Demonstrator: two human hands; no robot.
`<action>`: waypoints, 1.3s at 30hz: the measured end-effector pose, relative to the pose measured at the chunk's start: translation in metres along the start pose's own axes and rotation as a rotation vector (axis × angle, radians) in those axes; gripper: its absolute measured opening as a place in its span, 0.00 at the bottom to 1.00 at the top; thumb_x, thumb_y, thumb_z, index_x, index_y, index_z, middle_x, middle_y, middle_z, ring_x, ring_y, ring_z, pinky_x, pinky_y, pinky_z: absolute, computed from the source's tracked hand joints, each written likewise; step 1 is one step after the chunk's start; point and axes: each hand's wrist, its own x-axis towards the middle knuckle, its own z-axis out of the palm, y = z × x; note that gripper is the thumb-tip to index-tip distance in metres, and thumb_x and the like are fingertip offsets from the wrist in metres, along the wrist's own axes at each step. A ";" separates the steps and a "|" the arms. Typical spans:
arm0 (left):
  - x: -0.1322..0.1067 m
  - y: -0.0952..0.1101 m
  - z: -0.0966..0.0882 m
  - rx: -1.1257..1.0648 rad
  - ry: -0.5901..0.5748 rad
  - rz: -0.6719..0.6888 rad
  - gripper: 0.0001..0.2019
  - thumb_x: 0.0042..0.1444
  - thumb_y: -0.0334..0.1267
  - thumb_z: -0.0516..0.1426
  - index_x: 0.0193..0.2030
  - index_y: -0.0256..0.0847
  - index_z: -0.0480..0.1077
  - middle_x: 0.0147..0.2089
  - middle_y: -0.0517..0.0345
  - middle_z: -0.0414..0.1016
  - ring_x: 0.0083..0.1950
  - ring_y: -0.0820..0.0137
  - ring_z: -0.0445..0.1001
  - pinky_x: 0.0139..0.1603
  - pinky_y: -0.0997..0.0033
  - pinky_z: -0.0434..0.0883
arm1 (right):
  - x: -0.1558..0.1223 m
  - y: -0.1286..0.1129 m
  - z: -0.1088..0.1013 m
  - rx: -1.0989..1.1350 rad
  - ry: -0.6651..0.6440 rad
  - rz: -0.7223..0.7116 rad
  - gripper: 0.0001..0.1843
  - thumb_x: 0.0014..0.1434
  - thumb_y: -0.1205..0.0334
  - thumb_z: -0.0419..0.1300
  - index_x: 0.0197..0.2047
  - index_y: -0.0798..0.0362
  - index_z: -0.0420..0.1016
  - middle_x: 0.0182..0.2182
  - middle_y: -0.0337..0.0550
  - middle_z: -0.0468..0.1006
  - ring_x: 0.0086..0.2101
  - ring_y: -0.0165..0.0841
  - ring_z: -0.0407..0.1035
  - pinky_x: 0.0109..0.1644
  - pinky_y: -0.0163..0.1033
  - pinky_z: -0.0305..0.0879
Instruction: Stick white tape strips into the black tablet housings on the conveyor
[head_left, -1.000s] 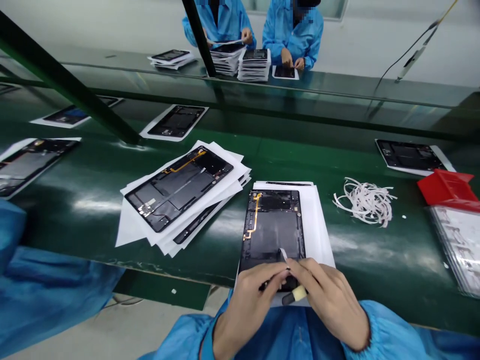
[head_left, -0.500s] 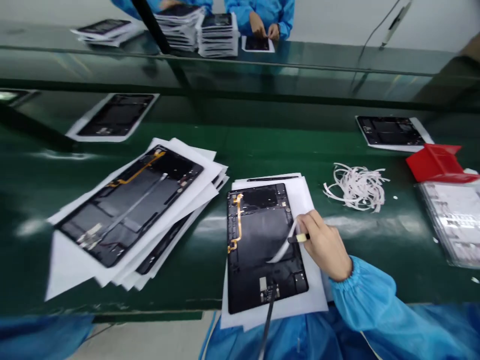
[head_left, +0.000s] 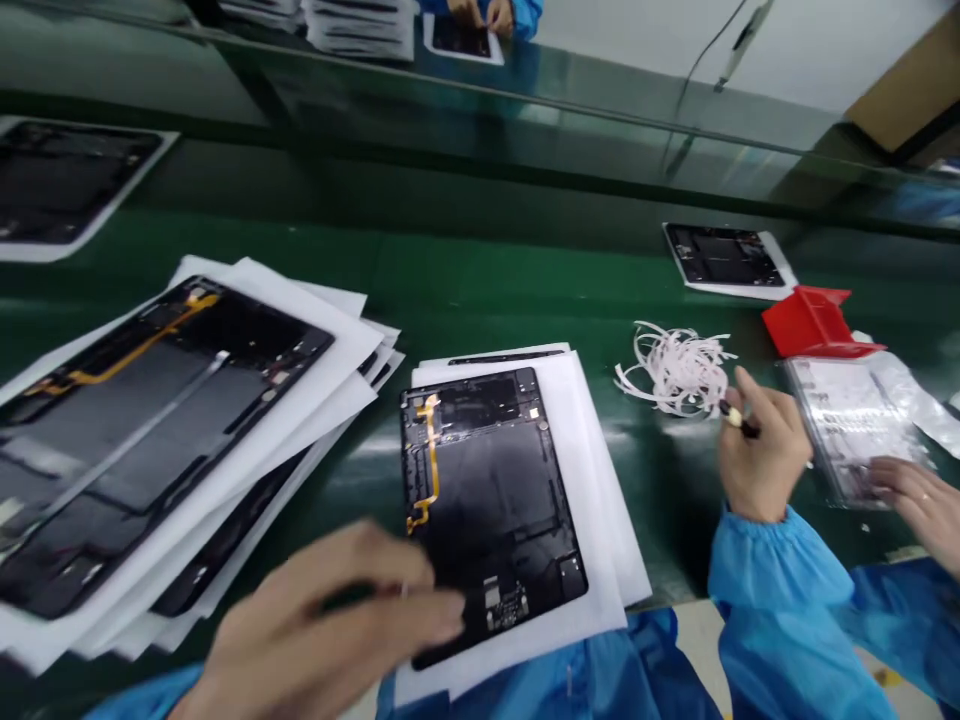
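Tablet back panel (head_left: 487, 510), black and thin, is lying flat on a stack of white paper sheets (head_left: 600, 470) in the middle of the green conveyor belt (head_left: 480, 270), right in front of the person. An amber flexible cable (head_left: 429, 460) is running down its left side. From where I'm standing, the panel is looking stiff but light and rather slick, so I would take it by its long edges and keep fingers off that cable, which seems the fragile part. The person's left hand (head_left: 322, 620) is blurred in motion over the panel's lower left corner, its fingers stretched out and close together; I cannot tell whether they are pinching anything. The right hand (head_left: 761, 450) is raised beside a pile of curled white strips (head_left: 679, 370), its thumb and fingers closed on a small black-and-cream tool (head_left: 739, 420). Another person's hand (head_left: 907, 505) is resting on a clear plastic bag (head_left: 847, 430), near a red tray (head_left: 814, 322). A loose heap of similar panels (head_left: 150, 430) is sitting to the left.
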 end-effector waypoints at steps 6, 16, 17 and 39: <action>0.066 -0.025 0.016 -0.135 0.025 -0.002 0.06 0.57 0.40 0.65 0.32 0.41 0.78 0.38 0.57 0.76 0.38 0.71 0.75 0.40 0.70 0.74 | -0.023 -0.105 -0.004 0.620 -0.726 -0.166 0.19 0.63 0.62 0.61 0.57 0.45 0.74 0.44 0.42 0.82 0.35 0.35 0.77 0.38 0.40 0.75; 0.046 -0.031 0.035 -0.147 0.226 -0.376 0.09 0.63 0.39 0.60 0.48 0.41 0.73 0.46 0.55 0.76 0.47 0.66 0.75 0.49 0.65 0.72 | -0.015 -0.140 0.042 0.868 -1.048 0.103 0.13 0.54 0.58 0.68 0.42 0.53 0.78 0.26 0.37 0.81 0.25 0.31 0.75 0.29 0.34 0.71; 0.031 -0.024 0.037 -0.062 0.275 -0.377 0.07 0.64 0.38 0.58 0.47 0.42 0.73 0.46 0.54 0.76 0.47 0.66 0.74 0.50 0.64 0.72 | -0.015 -0.140 0.045 0.854 -1.048 0.091 0.10 0.54 0.57 0.68 0.37 0.53 0.79 0.26 0.37 0.81 0.26 0.31 0.74 0.29 0.34 0.70; -0.076 0.016 0.089 0.469 -0.090 -0.051 0.15 0.65 0.49 0.56 0.53 0.47 0.76 0.50 0.55 0.80 0.57 0.62 0.72 0.67 0.62 0.56 | -0.036 -0.122 0.063 0.791 -0.819 -0.287 0.10 0.61 0.70 0.57 0.41 0.51 0.79 0.61 0.49 0.71 0.51 0.40 0.74 0.54 0.47 0.73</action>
